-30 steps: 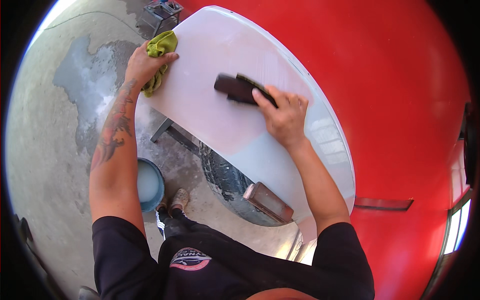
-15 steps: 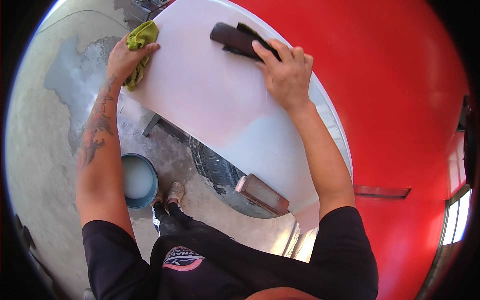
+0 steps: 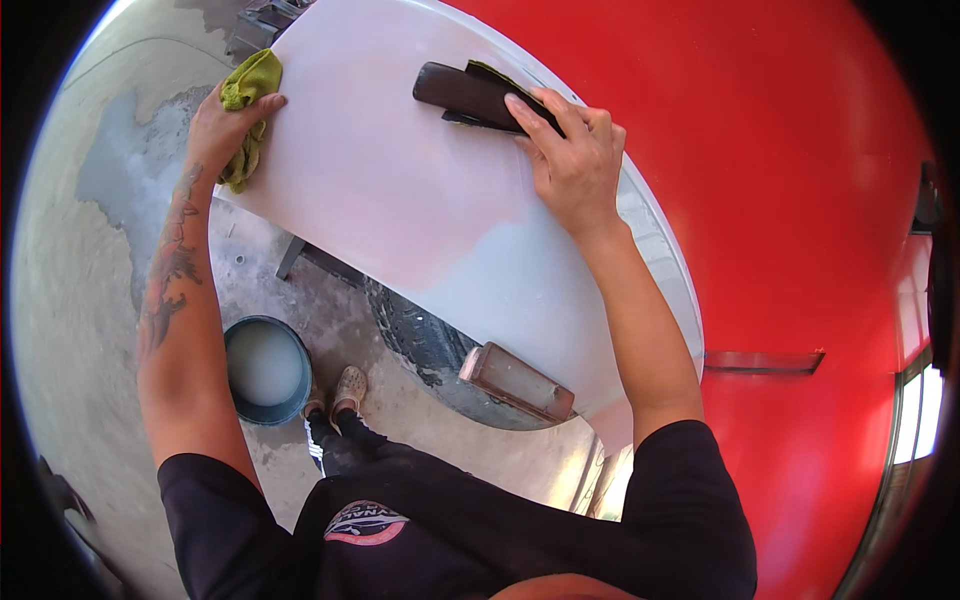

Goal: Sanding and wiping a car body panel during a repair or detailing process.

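My left hand (image 3: 222, 124) is closed on a crumpled yellow-green cloth (image 3: 250, 77) at the left edge of a pale white-pink curved panel (image 3: 420, 230). My right hand (image 3: 580, 165) grips a long dark sanding block (image 3: 460, 95) with a black sheet around it, on the upper right of the panel. A second, brownish block (image 3: 515, 383) lies along the panel's lower edge.
A bucket of milky water (image 3: 264, 370) stands beside my feet on the wet concrete floor (image 3: 90, 300). A red glossy surface (image 3: 790, 230) borders the panel on the right. A tyre (image 3: 410, 335) and dark stand leg (image 3: 290, 256) show beneath it, and a small metal stand (image 3: 262, 25) at top.
My right hand and the block have moved up the panel since a second ago, then slightly down. The panel and cloth appear shifted leftward in the picture.
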